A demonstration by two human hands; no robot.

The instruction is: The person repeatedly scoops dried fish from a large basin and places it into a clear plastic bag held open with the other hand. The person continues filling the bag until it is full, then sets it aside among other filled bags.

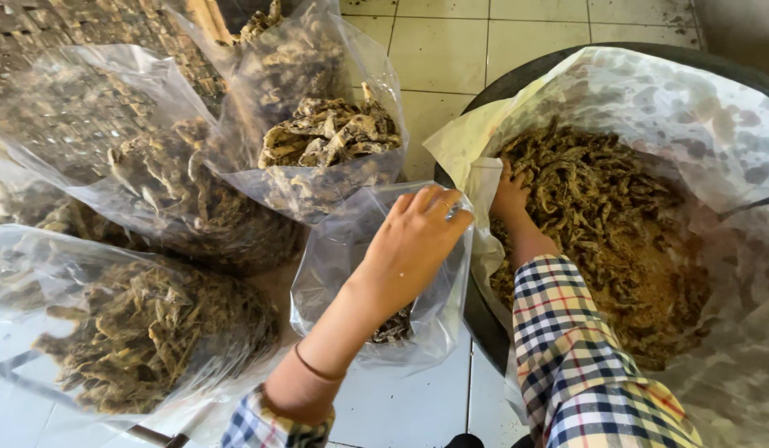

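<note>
My left hand [417,236] grips the upper rim of a clear plastic bag [334,274] that stands open on the floor with a little dried brown stuff at its bottom. My right hand [510,192] reaches into a big dark tub [475,315] lined with clear plastic and rests on the heap of dried brown strips [604,220]. Whether its fingers hold any strips I cannot tell. A plaid sleeve covers my right forearm.
Three filled clear bags of the same dried strips stand at the left: one at the back [326,137], one in the middle [169,187], one near me [144,332]. White floor tiles [438,50] show behind; a woven basket wall [36,33] at top left.
</note>
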